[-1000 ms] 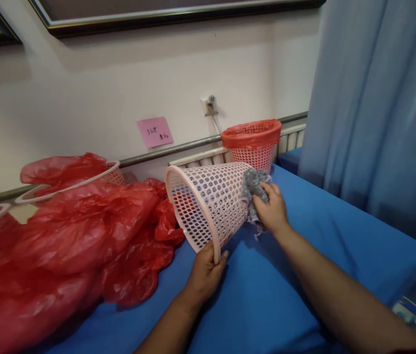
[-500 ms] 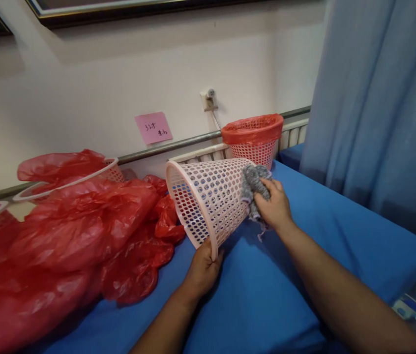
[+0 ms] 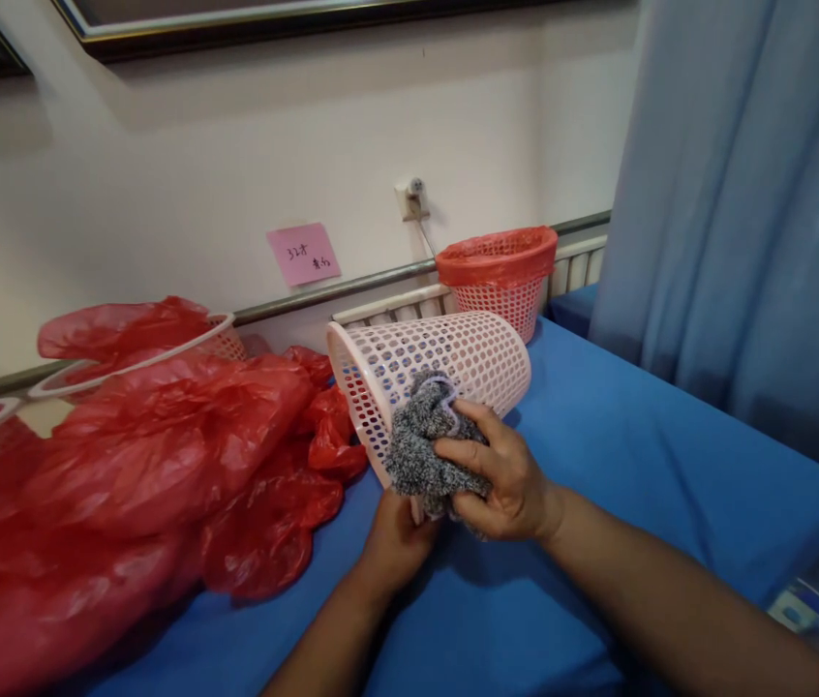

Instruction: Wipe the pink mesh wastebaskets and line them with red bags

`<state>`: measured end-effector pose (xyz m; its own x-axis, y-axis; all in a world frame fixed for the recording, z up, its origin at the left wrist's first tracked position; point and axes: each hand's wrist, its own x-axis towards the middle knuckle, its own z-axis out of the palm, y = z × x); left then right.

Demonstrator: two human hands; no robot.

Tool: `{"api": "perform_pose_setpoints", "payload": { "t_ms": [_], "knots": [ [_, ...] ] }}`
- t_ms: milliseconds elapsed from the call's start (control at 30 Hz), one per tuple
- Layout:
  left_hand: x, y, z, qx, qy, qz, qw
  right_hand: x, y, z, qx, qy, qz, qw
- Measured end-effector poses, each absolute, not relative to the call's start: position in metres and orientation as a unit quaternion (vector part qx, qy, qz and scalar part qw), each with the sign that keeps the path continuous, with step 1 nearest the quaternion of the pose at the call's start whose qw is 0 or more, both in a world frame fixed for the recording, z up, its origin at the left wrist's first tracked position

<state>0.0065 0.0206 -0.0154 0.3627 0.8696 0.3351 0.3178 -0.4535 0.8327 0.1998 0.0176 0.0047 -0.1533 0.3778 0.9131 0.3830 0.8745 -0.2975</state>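
A pale pink perforated plastic wastebasket [image 3: 445, 353] lies on its side, its mouth facing left. My left hand [image 3: 399, 542] is closed on the lower edge of its rim, with the fingertips partly hidden. A grey fleecy cloth [image 3: 428, 445] is bunched under my right hand [image 3: 507, 479], whose curled fingers press it against the basket's side close to the rim. The cloth covers part of the rim and the holes near it.
Crumpled red plastic bags [image 3: 163, 465] heap at the left over the blue bed cover [image 3: 642, 436]. A basket lined with a red bag [image 3: 500, 257] stands behind. Two more pale rims show at left. A blue curtain [image 3: 729, 194] hangs right; a metal rail [image 3: 351, 285] runs along the wall.
My right hand and the cloth have moved left and down, from the basket's base end to its rim. My left hand keeps its grip on the rim.
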Motion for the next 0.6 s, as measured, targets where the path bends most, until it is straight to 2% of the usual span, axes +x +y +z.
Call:
{"api": "perform_pose_setpoints", "payload": {
  "t_ms": [133, 267, 367, 467, 600],
  "knots": [
    [0.005, 0.017, -0.006, 0.688, 0.426, 0.469, 0.353, 0.208, 0.039, -0.002, -0.319, -0.738, 0.004, 0.595],
    [0.008, 0.020, -0.006, 0.660, 0.431, 0.459, 0.410, 0.243, 0.084, -0.014, -0.538, -0.543, 0.030, 0.644],
    [0.010, 0.021, -0.013, 0.680, 0.416, 0.443, 0.411, 0.273, 0.113, -0.021, -0.625, -0.417, 0.112, 0.650],
    [0.012, 0.021, -0.020, 0.708, 0.405, 0.423, 0.395, 0.274, 0.115, -0.021, -0.615, -0.416, 0.122, 0.658],
    [0.012, 0.024, -0.026, 0.721, 0.413, 0.412, 0.373, 0.231, 0.068, -0.013, -0.450, -0.613, 0.023, 0.650]
  ]
}}
